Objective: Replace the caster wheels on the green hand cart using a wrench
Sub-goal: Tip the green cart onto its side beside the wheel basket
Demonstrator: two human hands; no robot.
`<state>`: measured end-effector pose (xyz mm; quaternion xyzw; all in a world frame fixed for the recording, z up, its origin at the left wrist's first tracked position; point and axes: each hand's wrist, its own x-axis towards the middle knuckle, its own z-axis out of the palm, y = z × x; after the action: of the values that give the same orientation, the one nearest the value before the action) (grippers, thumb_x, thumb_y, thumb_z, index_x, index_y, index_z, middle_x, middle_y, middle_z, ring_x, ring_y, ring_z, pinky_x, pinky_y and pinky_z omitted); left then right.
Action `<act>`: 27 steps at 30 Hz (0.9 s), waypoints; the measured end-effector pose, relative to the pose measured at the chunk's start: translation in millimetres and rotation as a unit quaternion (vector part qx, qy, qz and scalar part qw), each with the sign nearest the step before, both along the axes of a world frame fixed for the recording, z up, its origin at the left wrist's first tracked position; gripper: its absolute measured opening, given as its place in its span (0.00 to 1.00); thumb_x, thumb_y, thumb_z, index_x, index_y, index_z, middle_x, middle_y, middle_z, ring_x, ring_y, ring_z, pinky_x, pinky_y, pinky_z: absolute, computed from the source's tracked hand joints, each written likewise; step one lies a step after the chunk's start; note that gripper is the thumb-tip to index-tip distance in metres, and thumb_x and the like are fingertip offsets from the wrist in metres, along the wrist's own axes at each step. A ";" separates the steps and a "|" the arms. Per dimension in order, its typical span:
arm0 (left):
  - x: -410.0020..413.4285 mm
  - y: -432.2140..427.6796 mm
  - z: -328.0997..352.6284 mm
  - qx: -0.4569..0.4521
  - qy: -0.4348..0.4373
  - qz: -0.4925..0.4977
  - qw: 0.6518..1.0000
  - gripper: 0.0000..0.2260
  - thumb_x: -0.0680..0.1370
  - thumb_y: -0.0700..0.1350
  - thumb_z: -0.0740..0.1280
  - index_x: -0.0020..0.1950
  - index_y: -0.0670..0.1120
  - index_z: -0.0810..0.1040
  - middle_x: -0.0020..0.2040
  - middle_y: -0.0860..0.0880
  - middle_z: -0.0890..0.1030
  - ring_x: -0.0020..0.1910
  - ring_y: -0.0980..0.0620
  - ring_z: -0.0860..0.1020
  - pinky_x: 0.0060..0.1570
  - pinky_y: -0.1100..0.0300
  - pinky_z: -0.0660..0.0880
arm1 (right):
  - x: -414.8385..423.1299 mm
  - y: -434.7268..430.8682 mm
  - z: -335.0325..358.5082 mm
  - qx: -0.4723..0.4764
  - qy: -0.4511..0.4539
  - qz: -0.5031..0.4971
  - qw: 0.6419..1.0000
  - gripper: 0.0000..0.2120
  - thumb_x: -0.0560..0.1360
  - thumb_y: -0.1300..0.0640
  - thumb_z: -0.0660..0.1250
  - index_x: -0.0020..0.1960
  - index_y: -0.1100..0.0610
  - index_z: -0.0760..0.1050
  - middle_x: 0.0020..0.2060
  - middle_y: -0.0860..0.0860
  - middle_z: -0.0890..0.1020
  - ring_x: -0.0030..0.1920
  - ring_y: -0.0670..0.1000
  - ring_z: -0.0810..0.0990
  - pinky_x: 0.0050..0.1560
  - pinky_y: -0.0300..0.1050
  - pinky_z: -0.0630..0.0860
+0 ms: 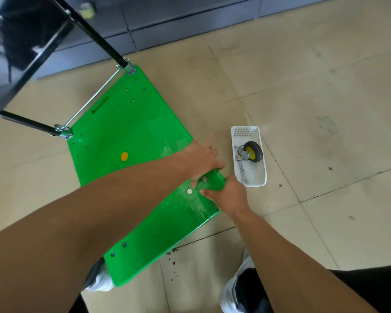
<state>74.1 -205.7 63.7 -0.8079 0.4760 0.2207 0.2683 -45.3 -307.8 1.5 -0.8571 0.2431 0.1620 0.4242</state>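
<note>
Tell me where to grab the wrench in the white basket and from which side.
Take the wrench by its bare shank, coming straight down from above. It lies flat along the left wall of the basket, so a sideways approach is blocked. The caster wheel rests over its far end; the near end by the basket's near left corner is free, so lifting there first probably works best.

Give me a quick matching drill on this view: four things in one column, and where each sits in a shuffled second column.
Things:
1. caster wheel
2. wrench
3. left hand
4. yellow disc

Places:
A. flat on the green deck, mid-platform
B. in the white basket, upper half
C. on the deck's corner, beside the right hand
D. in the basket, below the wheel

Pairs: 1-B, 2-D, 3-C, 4-A
</note>
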 end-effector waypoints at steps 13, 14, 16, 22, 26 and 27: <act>-6.3 23.8 11.1 -0.019 -0.019 -0.022 0.999 0.46 0.59 0.60 0.82 0.72 0.57 0.64 0.63 0.46 0.71 0.65 0.43 0.67 0.60 0.38 0.73 | -9.9 27.8 14.9 -0.030 -0.010 -0.024 0.999 0.30 0.64 0.41 0.82 0.55 0.56 0.74 0.46 0.51 0.82 0.41 0.50 0.80 0.34 0.39 0.71; -6.9 24.6 11.7 -0.023 -0.017 -0.023 0.999 0.46 0.59 0.60 0.82 0.72 0.57 0.64 0.63 0.46 0.71 0.65 0.43 0.67 0.60 0.38 0.73 | -10.9 29.7 15.4 -0.031 -0.008 -0.029 0.999 0.30 0.64 0.41 0.82 0.56 0.56 0.74 0.47 0.51 0.82 0.43 0.51 0.81 0.37 0.42 0.73; -7.4 25.4 11.9 -0.025 -0.019 -0.031 0.999 0.46 0.59 0.60 0.82 0.72 0.57 0.65 0.63 0.46 0.71 0.65 0.43 0.68 0.59 0.39 0.74 | -12.5 31.8 18.0 -0.030 -0.005 -0.035 0.999 0.30 0.65 0.41 0.82 0.55 0.56 0.73 0.47 0.50 0.82 0.43 0.51 0.80 0.39 0.43 0.73; -6.2 26.6 10.8 -0.026 -0.015 -0.062 0.998 0.45 0.59 0.62 0.81 0.71 0.57 0.66 0.62 0.47 0.72 0.64 0.44 0.69 0.59 0.39 0.74 | -20.0 34.8 21.4 -0.030 -0.010 -0.044 0.999 0.27 0.66 0.42 0.81 0.52 0.55 0.71 0.46 0.50 0.80 0.44 0.52 0.79 0.42 0.45 0.75; -5.6 27.1 13.7 -0.023 -0.009 -0.068 0.997 0.45 0.59 0.61 0.82 0.72 0.57 0.65 0.62 0.47 0.73 0.64 0.43 0.72 0.60 0.36 0.72 | -22.6 37.4 24.5 -0.031 -0.018 -0.046 0.998 0.27 0.67 0.42 0.81 0.52 0.55 0.70 0.45 0.50 0.80 0.45 0.53 0.79 0.45 0.47 0.76; -5.2 27.4 15.5 -0.021 -0.010 -0.069 0.997 0.45 0.59 0.60 0.82 0.72 0.57 0.65 0.62 0.47 0.73 0.64 0.43 0.72 0.60 0.36 0.71 | -22.4 37.7 26.5 -0.032 -0.022 -0.046 0.998 0.27 0.67 0.42 0.81 0.51 0.55 0.70 0.45 0.50 0.80 0.44 0.53 0.79 0.44 0.46 0.75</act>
<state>68.9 -178.3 79.2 -0.7809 0.5325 0.1834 0.2701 -67.7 -270.1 28.0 -0.8616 0.2780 0.1156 0.4086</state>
